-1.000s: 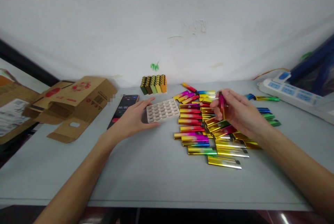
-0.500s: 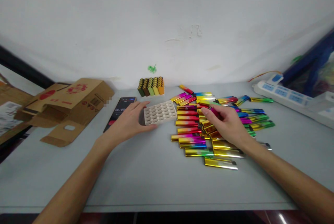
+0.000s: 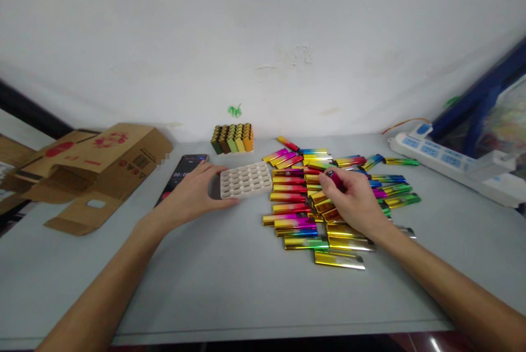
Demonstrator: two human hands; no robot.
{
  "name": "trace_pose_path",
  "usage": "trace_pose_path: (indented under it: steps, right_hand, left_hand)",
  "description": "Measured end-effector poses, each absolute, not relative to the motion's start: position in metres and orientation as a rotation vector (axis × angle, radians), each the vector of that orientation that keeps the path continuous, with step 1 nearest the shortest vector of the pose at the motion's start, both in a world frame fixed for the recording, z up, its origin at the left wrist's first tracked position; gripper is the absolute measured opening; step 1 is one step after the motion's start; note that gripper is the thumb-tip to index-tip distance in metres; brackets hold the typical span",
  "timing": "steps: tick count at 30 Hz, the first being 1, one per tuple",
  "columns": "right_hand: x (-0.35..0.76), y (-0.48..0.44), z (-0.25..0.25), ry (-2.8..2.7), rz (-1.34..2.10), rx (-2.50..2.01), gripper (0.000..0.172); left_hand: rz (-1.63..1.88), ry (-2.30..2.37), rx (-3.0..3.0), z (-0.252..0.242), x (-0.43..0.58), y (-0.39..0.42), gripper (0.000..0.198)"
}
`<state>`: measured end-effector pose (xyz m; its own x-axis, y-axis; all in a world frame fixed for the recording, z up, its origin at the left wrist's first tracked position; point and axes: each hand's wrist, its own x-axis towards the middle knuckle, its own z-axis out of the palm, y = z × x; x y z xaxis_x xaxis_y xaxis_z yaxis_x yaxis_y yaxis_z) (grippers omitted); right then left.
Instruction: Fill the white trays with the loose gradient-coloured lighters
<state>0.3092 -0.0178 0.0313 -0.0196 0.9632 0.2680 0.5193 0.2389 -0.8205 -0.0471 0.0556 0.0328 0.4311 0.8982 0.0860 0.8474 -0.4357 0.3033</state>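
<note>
My left hand [image 3: 193,193] lies flat with fingers apart against the left side of a pale slotted tray [image 3: 246,179] on the grey table. My right hand [image 3: 349,198] is closed around a red-magenta lighter [image 3: 335,178], low over a spread of shiny gold and rainbow lighters [image 3: 304,215]. Several more lighters [image 3: 390,188] lie to the right of that hand.
A phone [image 3: 183,174] lies just left of the tray. A block of green, yellow and orange lighters [image 3: 233,138] stands by the wall. An opened cardboard box [image 3: 90,163] sits at left. A white power strip [image 3: 447,160] runs along the right.
My right hand has come down from holding the red lighter upright to resting low over the pile, still gripping it. My left hand stays on the tray. The view shifted slightly.
</note>
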Motion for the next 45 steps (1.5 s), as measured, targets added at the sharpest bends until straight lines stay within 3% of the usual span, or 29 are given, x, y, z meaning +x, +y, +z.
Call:
trace_pose_path:
  steps: [13, 22, 27, 31, 37, 45]
  right_hand:
    - [0.306, -0.017, 0.032, -1.747, 0.623, -1.385, 0.064]
    - [0.307, -0.017, 0.034, -1.909, 0.601, -1.197, 0.029]
    - [0.305, -0.016, 0.037, -1.86, 0.603, -1.073, 0.024]
    - [0.303, -0.019, 0.046, -1.688, 0.709, -0.974, 0.016]
    - [0.29, -0.025, 0.058, -1.61, 0.628, -0.892, 0.01]
    - [0.281, -0.028, 0.054, -1.685, 0.713, -0.985, 0.02]
  left_hand:
    - [0.318, 1.556, 2.382, 0.037, -0.042, 0.056, 0.075]
    - [0.604, 1.656, 2.369, 0.05, -0.047, 0.051, 0.072]
    - [0.81, 1.526, 2.193, 0.048, -0.033, 0.038, 0.08]
    - [0.866, 1.278, 2.091, 0.041, -0.009, 0.024, 0.074]
    - [0.816, 1.072, 2.114, 0.041, 0.023, 0.003, 0.07]
    - [0.845, 1.028, 2.182, 0.041, 0.045, -0.012, 0.07]
